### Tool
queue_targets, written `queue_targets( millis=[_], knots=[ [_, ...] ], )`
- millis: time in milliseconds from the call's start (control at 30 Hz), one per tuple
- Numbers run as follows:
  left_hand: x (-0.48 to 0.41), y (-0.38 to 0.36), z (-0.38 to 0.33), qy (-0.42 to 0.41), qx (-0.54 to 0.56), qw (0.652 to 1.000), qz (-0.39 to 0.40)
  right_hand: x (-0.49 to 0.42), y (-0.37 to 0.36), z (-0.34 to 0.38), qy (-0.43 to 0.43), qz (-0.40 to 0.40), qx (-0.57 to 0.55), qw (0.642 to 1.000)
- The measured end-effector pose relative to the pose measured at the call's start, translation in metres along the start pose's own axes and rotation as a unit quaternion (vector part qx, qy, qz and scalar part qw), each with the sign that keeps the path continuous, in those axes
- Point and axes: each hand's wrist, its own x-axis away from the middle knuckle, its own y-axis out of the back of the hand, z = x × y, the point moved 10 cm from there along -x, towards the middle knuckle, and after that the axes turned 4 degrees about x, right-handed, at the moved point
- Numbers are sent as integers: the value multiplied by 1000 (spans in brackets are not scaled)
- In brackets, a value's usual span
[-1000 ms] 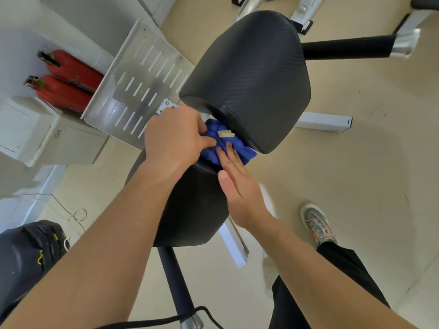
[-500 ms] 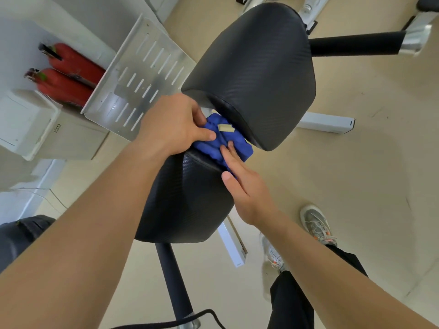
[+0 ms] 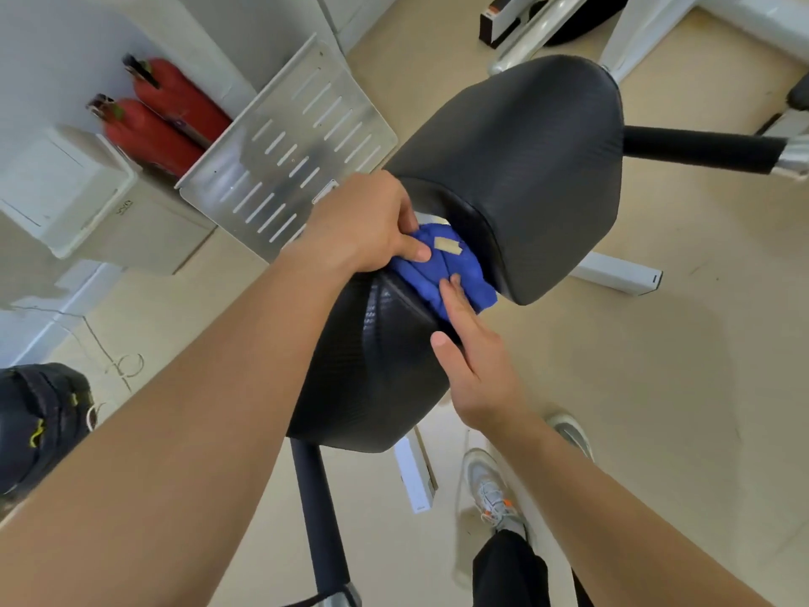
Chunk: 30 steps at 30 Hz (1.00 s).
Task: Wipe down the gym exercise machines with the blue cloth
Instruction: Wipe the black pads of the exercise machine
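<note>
The blue cloth [image 3: 446, 269], with a small beige tag, is bunched in the gap between two black pads of a gym machine: the seat pad [image 3: 372, 370] near me and the back pad [image 3: 525, 168] beyond. My left hand [image 3: 363, 221] grips the cloth's left end, its thumb pressed on top and fingers curled down into the gap. Straight fingers of my right hand [image 3: 473, 357] press the cloth's near right part against the seat pad's edge.
A slotted metal footplate [image 3: 280, 164] stands left of the pads, with two red fire extinguishers [image 3: 162, 120] and a white box [image 3: 57, 190] beyond it. Black padded bars [image 3: 700, 151] [image 3: 319, 519] stick out right and below. A dark bag [image 3: 39, 422] lies at left; my shoes [image 3: 494, 488] stand below.
Both hands stay on the cloth in the gap. My left hand has shifted slightly further over it, and my view has swung a little, bringing more of the floor and far frame in.
</note>
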Motion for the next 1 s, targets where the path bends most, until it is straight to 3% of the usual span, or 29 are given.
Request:
queue_targets(
  millis=[133, 300, 700, 900, 1000],
  knots=[
    [-6, 4, 22, 35, 22, 999, -17, -11, 2, 20, 19, -5, 7, 1000],
    [2, -4, -6, -5, 23, 999, 23, 4, -3, -12, -17, 4, -4, 1000],
    [37, -2, -46, -26, -123, 987, -102, 2, 9, -23, -37, -12, 27, 999],
    [38, 9, -28, 33, -43, 987, -152, -8, 11, -5, 15, -24, 37, 999],
    [37, -2, -29, 23, -16, 988, -153, -6, 2, -14, 19, -14, 55, 998]
  ],
)
